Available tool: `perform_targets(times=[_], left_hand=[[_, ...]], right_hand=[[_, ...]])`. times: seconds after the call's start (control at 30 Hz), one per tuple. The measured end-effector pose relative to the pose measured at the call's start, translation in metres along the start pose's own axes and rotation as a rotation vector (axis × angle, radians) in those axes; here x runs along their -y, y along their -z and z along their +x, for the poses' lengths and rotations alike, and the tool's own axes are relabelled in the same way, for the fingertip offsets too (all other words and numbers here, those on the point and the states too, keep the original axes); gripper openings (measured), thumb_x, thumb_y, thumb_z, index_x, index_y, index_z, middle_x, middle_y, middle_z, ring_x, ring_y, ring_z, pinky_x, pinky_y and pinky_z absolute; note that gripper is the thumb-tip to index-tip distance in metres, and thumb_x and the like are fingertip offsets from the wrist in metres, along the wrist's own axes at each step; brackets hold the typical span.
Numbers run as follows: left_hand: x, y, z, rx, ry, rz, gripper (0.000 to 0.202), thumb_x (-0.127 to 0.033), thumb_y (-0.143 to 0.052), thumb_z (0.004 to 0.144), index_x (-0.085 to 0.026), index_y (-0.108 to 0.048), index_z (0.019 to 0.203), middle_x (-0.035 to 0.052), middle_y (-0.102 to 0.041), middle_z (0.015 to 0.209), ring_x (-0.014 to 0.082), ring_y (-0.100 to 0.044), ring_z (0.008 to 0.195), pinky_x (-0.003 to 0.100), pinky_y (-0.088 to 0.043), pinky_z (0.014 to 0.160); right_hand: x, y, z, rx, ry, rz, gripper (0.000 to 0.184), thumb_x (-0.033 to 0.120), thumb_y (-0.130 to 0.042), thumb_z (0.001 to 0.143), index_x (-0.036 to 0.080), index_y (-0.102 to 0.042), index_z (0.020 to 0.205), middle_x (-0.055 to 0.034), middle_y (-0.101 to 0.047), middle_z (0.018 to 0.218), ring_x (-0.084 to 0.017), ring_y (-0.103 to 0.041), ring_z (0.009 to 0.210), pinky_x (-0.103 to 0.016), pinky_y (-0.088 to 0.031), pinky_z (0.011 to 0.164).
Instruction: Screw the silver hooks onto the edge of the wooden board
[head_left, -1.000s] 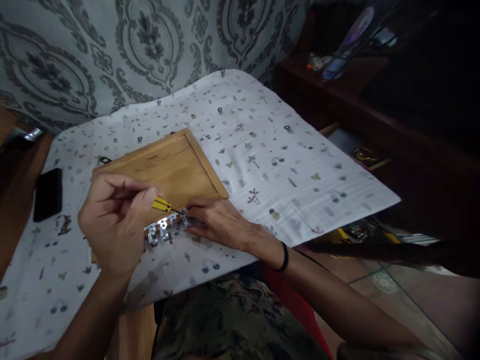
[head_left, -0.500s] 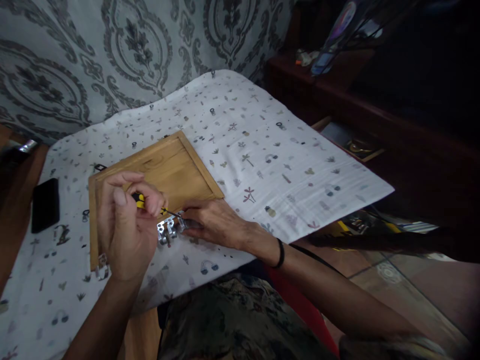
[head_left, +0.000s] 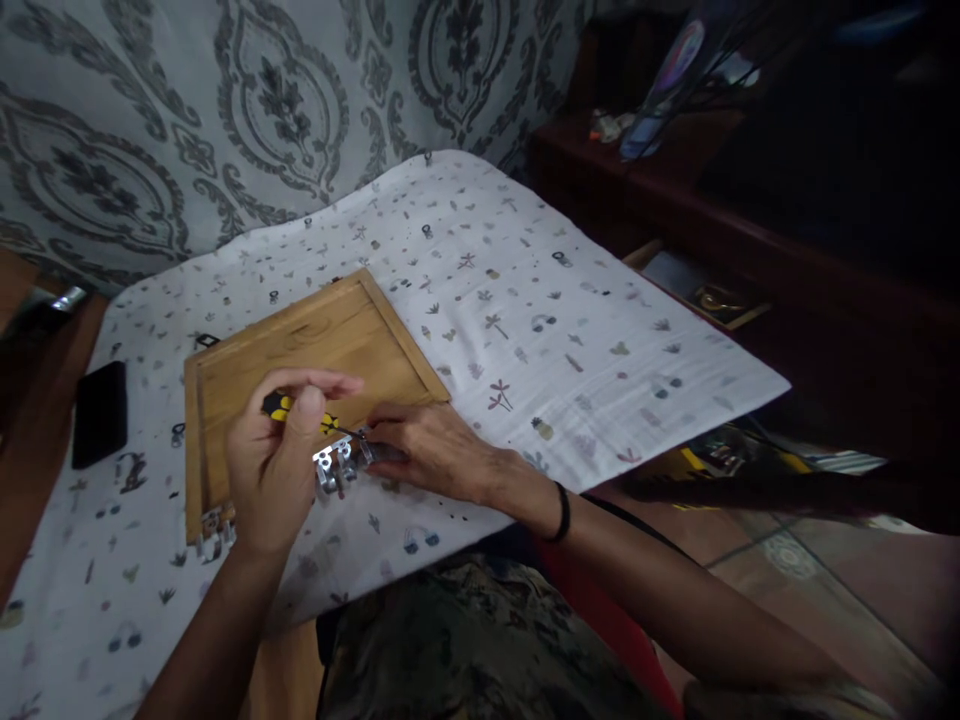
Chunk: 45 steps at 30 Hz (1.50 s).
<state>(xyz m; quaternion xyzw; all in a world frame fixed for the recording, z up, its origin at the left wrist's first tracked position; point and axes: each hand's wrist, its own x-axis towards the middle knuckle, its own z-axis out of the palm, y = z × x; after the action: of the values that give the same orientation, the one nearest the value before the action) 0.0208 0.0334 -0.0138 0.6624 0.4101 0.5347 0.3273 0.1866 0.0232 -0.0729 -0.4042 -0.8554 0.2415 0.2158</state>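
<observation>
A framed wooden panel [head_left: 311, 345] lies flat on the patterned tablecloth. My left hand [head_left: 274, 475] grips a screwdriver [head_left: 328, 424] with a yellow and black handle, thumb over the handle and upper fingers raised. The screwdriver's shaft points right, its tip at a shiny metal hinge [head_left: 343, 460] on the panel's near edge. Beside the tip, my right hand [head_left: 431, 445] has its thumb and fingers closed around the right end of this hinge; the fingers partly hide it. A second metal hinge [head_left: 214, 535] sits at the panel's near left corner.
A black phone [head_left: 100, 415] rests on the tablecloth [head_left: 517, 310] at the left. Behind the table hangs a patterned curtain [head_left: 285, 110]. To the right stands dark red furniture with an open drawer [head_left: 705, 290]. Tools lie below the table's right edge.
My left hand has shifted its fingers around the screwdriver handle, with the thumb now across it and the fingers more outstretched. My right hand stays at the hinge.
</observation>
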Motion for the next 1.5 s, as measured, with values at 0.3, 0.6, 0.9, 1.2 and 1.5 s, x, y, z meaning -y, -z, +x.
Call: perform_targets(times=[0.3,0.6,0.9,1.2,1.5], left_hand=[[0.001,-0.001,0.003,0.191,0.084,-0.187,0.013,-0.035,-0.059,0.102,-0.024,-0.052,0.101,-0.0047,-0.059,0.073,0.0137,-0.057,0.064,0.031,-0.054,0.069],[0.021,-0.002,0.015,0.245,0.202,-0.352,0.026,-0.042,-0.063,0.098,-0.024,-0.045,0.092,-0.0119,-0.037,0.057,0.0092,-0.038,0.048,0.025,-0.045,0.057],[0.012,0.015,0.021,0.674,0.112,-0.104,0.028,-0.024,-0.048,0.099,-0.025,-0.043,0.126,-0.0049,-0.052,0.074,0.0147,-0.046,0.061,0.03,-0.041,0.061],[0.008,0.018,0.028,0.499,-0.189,0.303,0.026,-0.035,-0.057,0.099,-0.023,-0.047,0.078,0.0011,-0.056,0.081,0.0219,-0.058,0.081,0.036,-0.046,0.074],[0.0,0.029,0.028,0.474,-0.088,0.302,0.009,-0.022,-0.068,0.087,-0.02,-0.062,0.094,0.0006,-0.066,0.084,0.0195,-0.063,0.075,0.03,-0.043,0.066]], right_hand=[[0.0,-0.002,0.001,-0.023,-0.024,-0.005,0.02,0.033,-0.07,0.099,0.018,-0.075,0.112,-0.0078,-0.074,0.115,-0.019,-0.071,0.096,-0.028,-0.048,0.075],[-0.004,-0.007,0.0,-0.031,-0.026,-0.027,0.026,0.034,-0.072,0.097,0.019,-0.075,0.119,-0.0095,-0.074,0.124,-0.021,-0.075,0.103,-0.029,-0.056,0.082],[-0.009,-0.011,0.001,-0.087,0.001,-0.043,0.023,0.027,-0.079,0.091,0.02,-0.077,0.112,-0.0064,-0.076,0.102,-0.02,-0.074,0.087,-0.028,-0.055,0.073],[-0.003,-0.006,0.001,-0.05,-0.051,0.011,0.022,0.025,-0.078,0.091,0.021,-0.078,0.113,-0.0044,-0.076,0.096,-0.018,-0.071,0.08,-0.031,-0.056,0.077],[0.0,0.0,0.007,-0.012,-0.062,0.04,0.025,0.024,-0.08,0.089,0.021,-0.079,0.114,-0.0064,-0.077,0.105,-0.02,-0.074,0.092,-0.032,-0.058,0.083]])
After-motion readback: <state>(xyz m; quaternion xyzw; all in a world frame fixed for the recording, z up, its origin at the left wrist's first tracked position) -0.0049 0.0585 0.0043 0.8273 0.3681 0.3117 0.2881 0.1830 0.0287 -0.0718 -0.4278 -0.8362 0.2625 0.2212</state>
